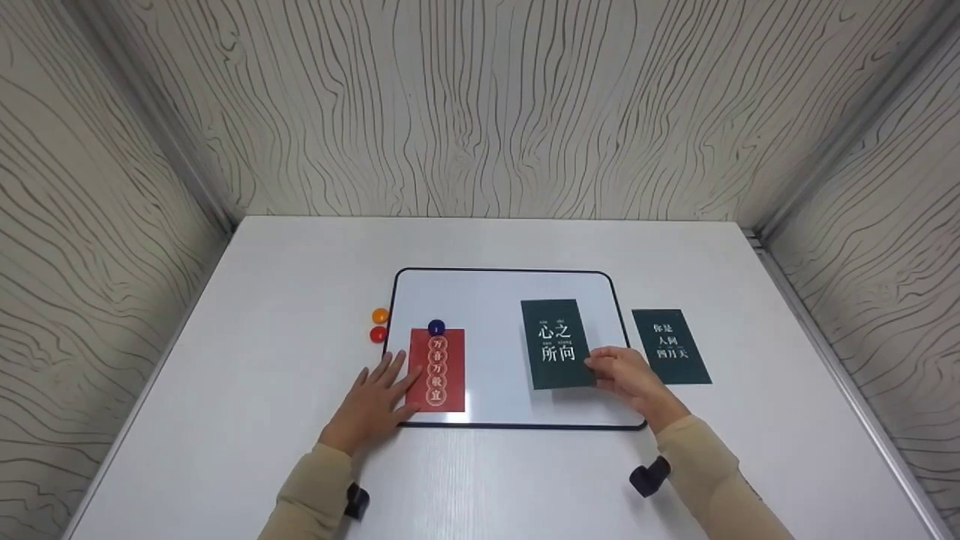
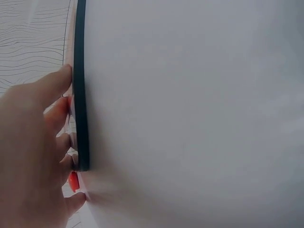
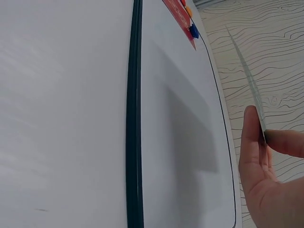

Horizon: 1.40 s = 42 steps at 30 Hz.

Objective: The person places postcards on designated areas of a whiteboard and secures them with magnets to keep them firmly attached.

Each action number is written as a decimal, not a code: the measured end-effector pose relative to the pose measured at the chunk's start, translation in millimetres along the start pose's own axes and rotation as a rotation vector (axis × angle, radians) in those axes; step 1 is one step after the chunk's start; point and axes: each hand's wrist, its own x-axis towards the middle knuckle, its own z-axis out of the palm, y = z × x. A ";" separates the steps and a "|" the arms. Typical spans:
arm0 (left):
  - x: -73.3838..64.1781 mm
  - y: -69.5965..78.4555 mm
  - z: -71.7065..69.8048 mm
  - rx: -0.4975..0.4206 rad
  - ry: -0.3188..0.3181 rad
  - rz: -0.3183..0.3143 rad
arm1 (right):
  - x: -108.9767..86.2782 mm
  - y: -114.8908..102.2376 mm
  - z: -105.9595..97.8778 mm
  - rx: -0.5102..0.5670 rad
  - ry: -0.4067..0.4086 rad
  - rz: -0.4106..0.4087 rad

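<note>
Between thumb and fingers, my right hand (image 1: 624, 375) pinches the right edge of a dark green card (image 1: 559, 367) with white Chinese characters. The right wrist view shows this card (image 3: 251, 78) edge-on, raised above the whiteboard (image 3: 166, 156), its shadow falling on the board. My left hand (image 1: 373, 405) lies with fingers spread over the board's left edge, touching the left side of a red card (image 1: 450, 382). A dark blue round magnet (image 1: 436, 327) sits on that card's top edge. In the left wrist view the left hand (image 2: 33, 137) is seen beside the board's dark rim.
An orange magnet (image 1: 380, 316) and a red magnet (image 1: 378, 334) lie just left of the whiteboard (image 1: 495, 300). Right of it, a second dark green card (image 1: 686, 371) lies on the white table (image 1: 300, 255). Patterned panels (image 1: 480, 112) stand around the table's back and sides.
</note>
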 end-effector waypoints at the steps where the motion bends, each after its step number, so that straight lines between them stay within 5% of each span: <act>1: -0.2 0.0 -0.2 -0.001 0.000 0.001 | -0.3 0.2 0.9 -0.002 0.003 0.001; 42: 0.2 -0.5 0.7 -0.018 0.009 0.004 | 3.9 9.7 37.0 -0.011 -0.011 0.010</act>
